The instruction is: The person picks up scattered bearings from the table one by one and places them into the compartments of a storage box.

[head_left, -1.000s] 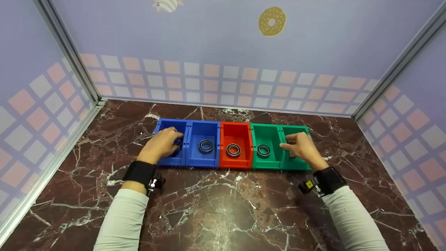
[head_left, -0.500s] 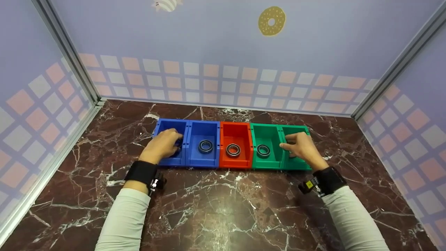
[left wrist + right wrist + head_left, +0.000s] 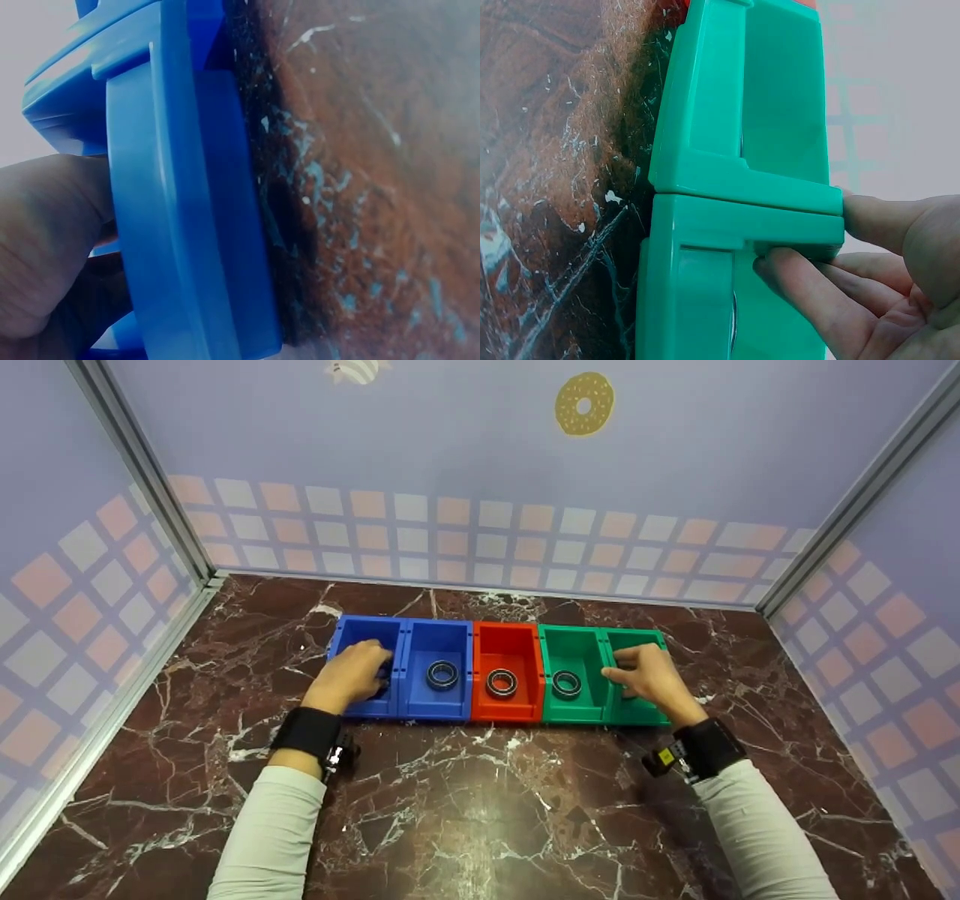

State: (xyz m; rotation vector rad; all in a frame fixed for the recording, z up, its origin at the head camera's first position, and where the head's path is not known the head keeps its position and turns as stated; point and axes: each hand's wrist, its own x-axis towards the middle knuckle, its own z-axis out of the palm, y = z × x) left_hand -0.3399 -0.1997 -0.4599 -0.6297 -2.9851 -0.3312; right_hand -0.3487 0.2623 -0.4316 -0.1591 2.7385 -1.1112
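Note:
In the head view my left hand (image 3: pixel 351 673) reaches into the leftmost blue bin (image 3: pixel 370 624), fingers bent downward. Something dark shows at its fingertips, too hidden to make out. The bin wall (image 3: pixel 169 195) covers most of those fingers in the left wrist view. My right hand (image 3: pixel 649 679) is at the rightmost green bin (image 3: pixel 637 639). Its thumb (image 3: pixel 874 219) and fingers (image 3: pixel 817 296) pinch the double wall between the two green bins. One ball bearing each lies in the second blue bin (bearing (image 3: pixel 442 675)), red bin (bearing (image 3: pixel 502 683)) and left green bin (bearing (image 3: pixel 566 685)).
The bins stand side by side in one row on a dark marbled tabletop (image 3: pixel 480 802). A patterned back wall (image 3: pixel 480 450) rises behind them, with side panels left and right. Inside the rightmost green bin a silver curved edge (image 3: pixel 734 322) shows.
My left hand has shifted slightly right and lower inside the leftmost blue bin. My right hand keeps its place on the green bins; the three visible bearings lie unmoved.

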